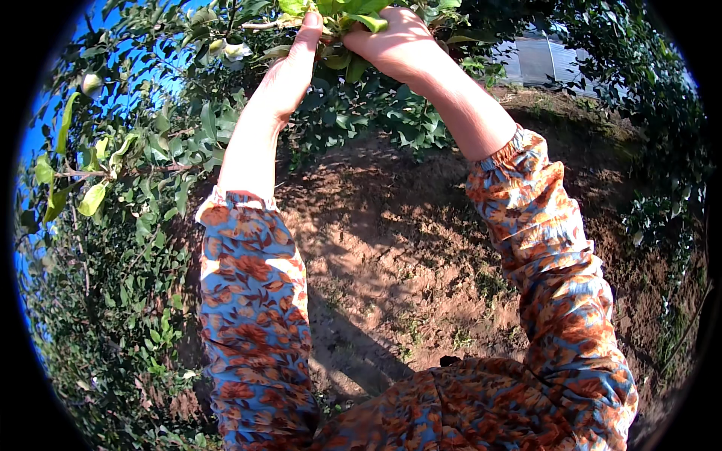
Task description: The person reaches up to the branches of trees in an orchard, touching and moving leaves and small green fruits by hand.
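Note:
Both my hands are raised to a cluster of bright green leaves (361,8) on a fruit tree branch at the top edge of the view. The thumb of my left hand (293,73) points up against the left side of the cluster, and its other fingers are hidden. On the other side, my right hand (397,45) is bent inward with its thumb side against the leaves. Its fingertips are lost behind foliage and the picture's edge. What lies between the hands is covered by leaves. Floral-print sleeves, a left one (254,304) and a right one (553,253), cover my forearms.
Pale, partly wrapped fruit (236,52) hangs left of my hands, with another pale fruit (92,84) farther left. A leafy side branch (152,168) reaches beside my left forearm. Below is bare, shaded soil (361,242). A pale sheeted structure (536,59) stands behind at right.

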Demonstrator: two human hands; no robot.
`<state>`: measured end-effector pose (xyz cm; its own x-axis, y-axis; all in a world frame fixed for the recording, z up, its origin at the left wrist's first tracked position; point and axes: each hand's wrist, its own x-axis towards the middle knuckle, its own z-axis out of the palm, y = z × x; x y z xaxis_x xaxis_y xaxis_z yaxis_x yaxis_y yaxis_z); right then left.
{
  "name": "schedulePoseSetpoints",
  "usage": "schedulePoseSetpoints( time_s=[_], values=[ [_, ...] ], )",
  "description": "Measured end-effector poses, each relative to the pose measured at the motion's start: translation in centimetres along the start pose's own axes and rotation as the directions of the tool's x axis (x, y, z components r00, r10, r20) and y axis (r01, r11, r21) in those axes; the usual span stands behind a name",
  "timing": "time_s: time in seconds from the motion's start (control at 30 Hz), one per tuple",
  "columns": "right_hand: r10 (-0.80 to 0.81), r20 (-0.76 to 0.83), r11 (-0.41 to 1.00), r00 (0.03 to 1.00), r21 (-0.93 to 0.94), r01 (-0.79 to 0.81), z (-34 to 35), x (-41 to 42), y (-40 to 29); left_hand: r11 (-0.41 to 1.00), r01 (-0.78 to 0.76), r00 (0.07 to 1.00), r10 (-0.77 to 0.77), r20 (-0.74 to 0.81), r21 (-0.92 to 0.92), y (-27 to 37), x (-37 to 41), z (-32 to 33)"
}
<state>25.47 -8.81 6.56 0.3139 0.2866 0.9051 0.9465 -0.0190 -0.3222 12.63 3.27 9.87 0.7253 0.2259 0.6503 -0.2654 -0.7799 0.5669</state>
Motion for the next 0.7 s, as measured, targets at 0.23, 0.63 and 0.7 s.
schedulePoseSetpoints(
  time_s=[0.23, 0.63, 0.7],
  values=[
    [-0.107, -0.034, 0.994, 0.994, -0.038, 0.106, -0.8, -1.2, 0.1, 0.995, 0.044, 0.998, -0.040, -0.045, 0.092, 1.1, -2.1, 1.0],
    [-0.055, -0.370, 0.890, 0.927, 0.404, 0.214, 1.9, -6.9, -0.1, 0.986, -0.165, 0.983, 0.167, 0.077, -0.037, -0.6, -3.3, 1.8],
    [-0.017, -0.297, 0.861, 0.955, 0.481, 0.165, 1.4, -8.4, 0.0, 0.977, -0.205, 0.975, 0.209, 0.079, -0.057, -0.6, -3.7, 2.6]
  ],
)
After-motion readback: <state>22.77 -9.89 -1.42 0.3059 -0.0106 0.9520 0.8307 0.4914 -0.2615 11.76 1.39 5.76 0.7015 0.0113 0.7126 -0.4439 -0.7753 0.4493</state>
